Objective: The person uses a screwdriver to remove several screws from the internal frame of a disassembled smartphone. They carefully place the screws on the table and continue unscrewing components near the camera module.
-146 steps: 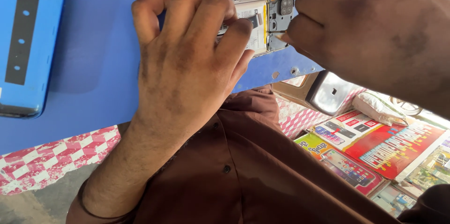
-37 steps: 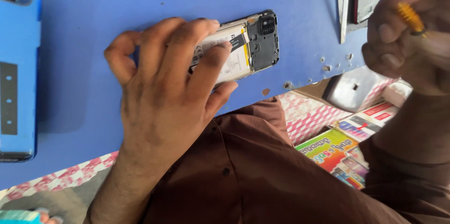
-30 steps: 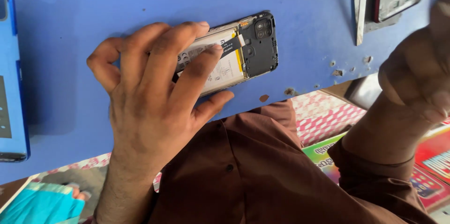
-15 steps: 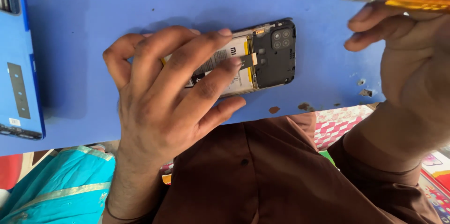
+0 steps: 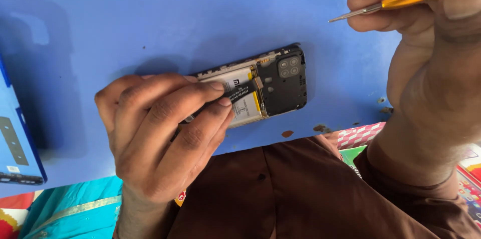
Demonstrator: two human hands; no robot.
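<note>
Pinning an opened phone (image 5: 250, 94) flat at the centre of the blue bench (image 5: 150, 19), the left hand (image 5: 160, 139) pinches its black ribbon cable. At two o'clock, the right hand (image 5: 431, 64) grips a yellow-handled screwdriver (image 5: 401, 0); steady pressure would stop sliding.

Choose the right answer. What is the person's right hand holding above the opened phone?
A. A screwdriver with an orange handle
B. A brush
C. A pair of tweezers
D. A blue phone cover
A: the right hand grips a screwdriver, orange-handled, its metal tip above the opened phone.
</note>
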